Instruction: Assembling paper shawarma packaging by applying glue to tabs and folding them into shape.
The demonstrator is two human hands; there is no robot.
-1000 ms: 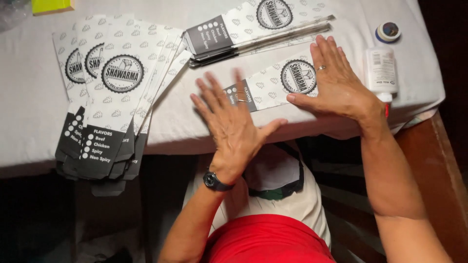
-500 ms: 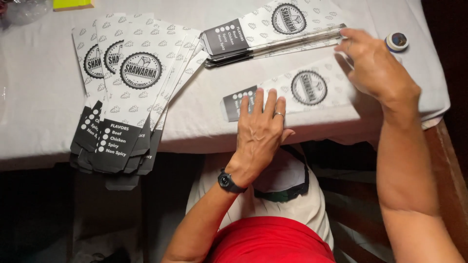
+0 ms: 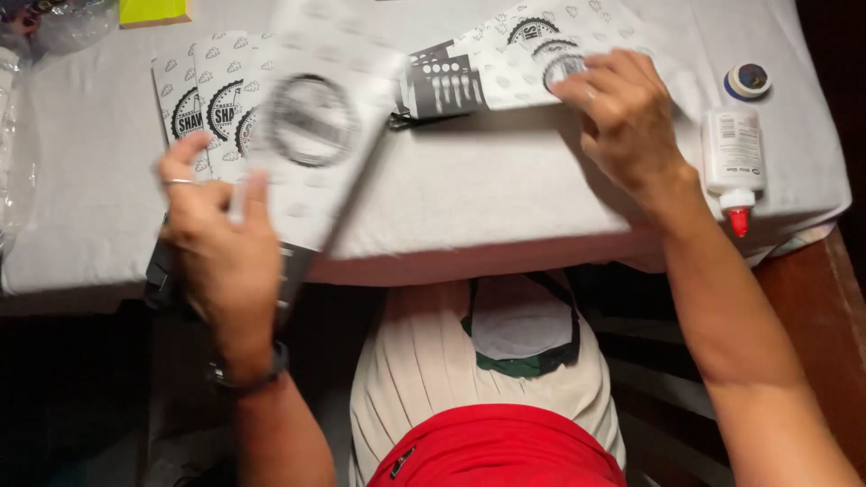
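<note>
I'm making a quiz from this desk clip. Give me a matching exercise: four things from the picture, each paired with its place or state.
Things:
1. glue bottle
2. blurred printed sheet
3. round cap
4. yellow pad

Places or states:
A. far left corner of the table
B. gripped in the left hand
C. lying flat, red tip toward the table edge
D. just beyond the bottle, near the right edge

Pairs: 1-C, 2-B, 3-D, 4-A

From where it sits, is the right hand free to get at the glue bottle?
Probably yes: the right hand rests on the printed sheets, with bare tablecloth between it and the glue bottle beside it.
</note>
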